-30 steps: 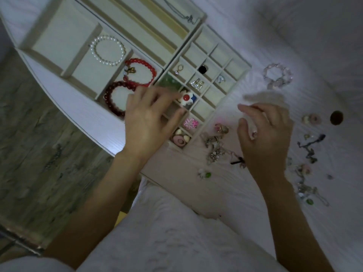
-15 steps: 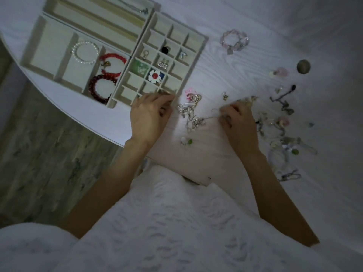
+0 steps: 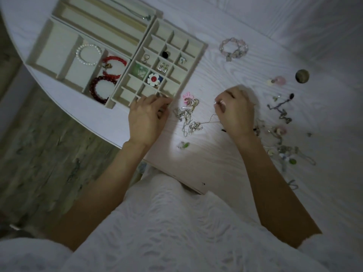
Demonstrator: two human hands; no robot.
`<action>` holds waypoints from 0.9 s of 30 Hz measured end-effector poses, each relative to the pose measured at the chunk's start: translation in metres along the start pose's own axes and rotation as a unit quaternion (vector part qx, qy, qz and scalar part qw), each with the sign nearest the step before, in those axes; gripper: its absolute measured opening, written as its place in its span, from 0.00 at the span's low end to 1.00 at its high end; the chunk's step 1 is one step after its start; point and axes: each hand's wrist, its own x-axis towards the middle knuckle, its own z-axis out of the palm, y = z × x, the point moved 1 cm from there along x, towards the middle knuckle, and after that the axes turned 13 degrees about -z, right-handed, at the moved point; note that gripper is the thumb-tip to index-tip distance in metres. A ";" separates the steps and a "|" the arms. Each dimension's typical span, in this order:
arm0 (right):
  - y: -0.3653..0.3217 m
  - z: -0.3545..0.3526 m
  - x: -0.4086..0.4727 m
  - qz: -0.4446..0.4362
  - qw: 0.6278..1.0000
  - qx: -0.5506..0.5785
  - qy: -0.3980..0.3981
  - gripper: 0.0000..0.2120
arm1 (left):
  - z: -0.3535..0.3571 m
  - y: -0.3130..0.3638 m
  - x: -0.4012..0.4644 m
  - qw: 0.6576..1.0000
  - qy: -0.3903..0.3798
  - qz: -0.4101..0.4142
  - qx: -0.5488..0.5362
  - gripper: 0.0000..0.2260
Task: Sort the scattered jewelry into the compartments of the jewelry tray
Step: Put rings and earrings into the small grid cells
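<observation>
Jewelry tray [image 3: 198, 54] lay on the white table [image 3: 245, 26], its grid section holding a red-and-white flower brooch [image 3: 153, 79], silver clips [image 3: 163, 67], a black piece [image 3: 166, 54], a ring [image 3: 145, 57] and a green item [image 3: 139, 70]. Larger compartments held a pearl bracelet [image 3: 88, 54] and two red bead bracelets [image 3: 102, 83]. No writing showed. The left hand [image 3: 146, 118] rested at the tray's near corner, fingers curled; what they held could not be told. The right hand [image 3: 235, 112] pinched a thin chain [image 3: 211, 119] leading from the tangled pile [image 3: 188, 114]. Scattered pieces to the right were dim and blurred.
</observation>
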 end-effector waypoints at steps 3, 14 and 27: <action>-0.005 -0.004 0.003 0.004 0.998 0.068 0.013 0.03 | 0.002 -0.002 0.000 1.000 -0.004 -0.004 -0.006 0.10; -0.038 0.002 0.068 0.010 0.965 0.261 -0.009 0.06 | -0.004 -0.005 0.002 0.999 -0.017 0.018 -0.035 0.13; -0.048 0.011 0.106 -0.146 0.989 0.029 -0.017 0.07 | 0.000 -0.010 0.004 0.996 -0.007 0.045 -0.078 0.12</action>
